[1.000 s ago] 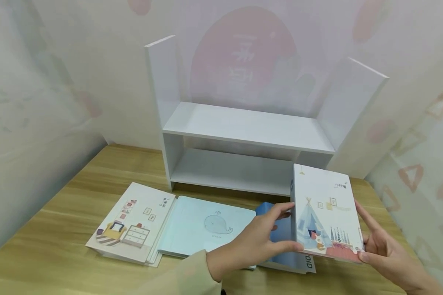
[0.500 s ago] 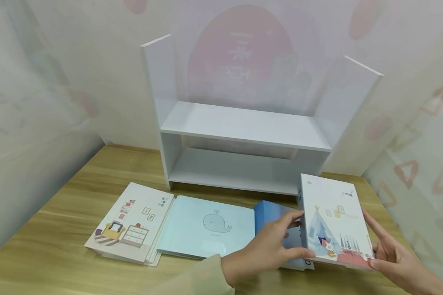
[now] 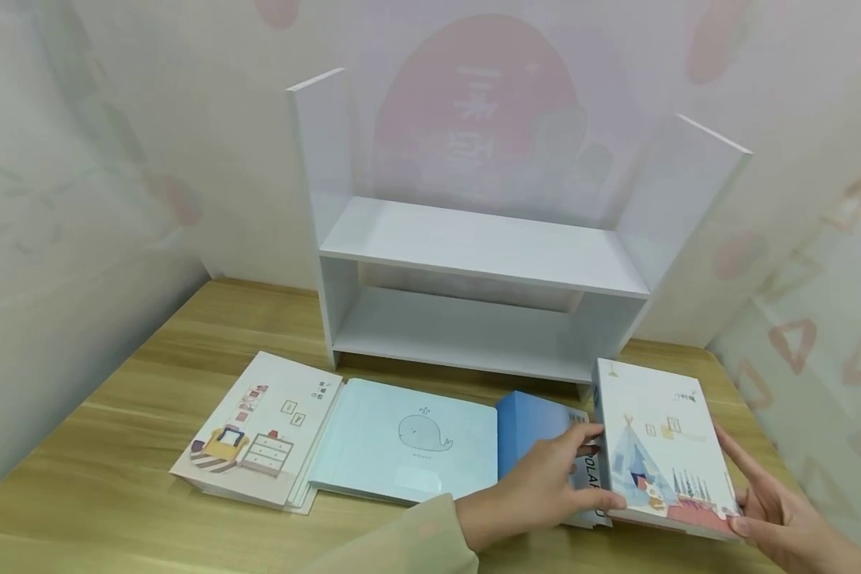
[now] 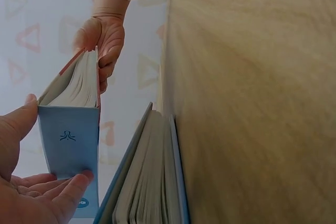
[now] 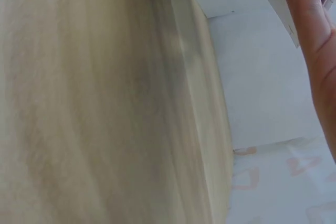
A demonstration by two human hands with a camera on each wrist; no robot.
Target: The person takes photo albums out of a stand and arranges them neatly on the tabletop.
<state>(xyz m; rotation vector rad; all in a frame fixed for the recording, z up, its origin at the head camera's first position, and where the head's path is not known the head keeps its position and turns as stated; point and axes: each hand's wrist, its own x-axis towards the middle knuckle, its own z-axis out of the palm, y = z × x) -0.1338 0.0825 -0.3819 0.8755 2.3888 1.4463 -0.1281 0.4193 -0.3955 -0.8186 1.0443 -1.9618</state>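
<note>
Both hands hold a thick white book [image 3: 667, 446] with a blue tent on its cover, at the right of the head view. My left hand [image 3: 538, 486] grips it at the spine side, thumb at the near corner. Across from it, my right hand [image 3: 782, 502] holds the right edge, thumb at the near right corner. The left wrist view shows the book's blue-grey spine [image 4: 71, 145] between the left thumb and fingers. Partly hidden behind the left hand lies a blue book [image 3: 531, 430]. Only part of the right hand [image 5: 315, 40] shows in the right wrist view.
A white two-tier shelf [image 3: 473, 247] stands behind the books on the wooden table [image 3: 115, 446]. A pale blue whale book [image 3: 409, 446] lies at the middle, beside a white stack of books [image 3: 258, 430] on the left. Patterned cloth walls [image 3: 818, 319] surround the table.
Both hands have carried the tent book right and down toward the table. More of the blue book shows now. The other books and the shelf stay put.
</note>
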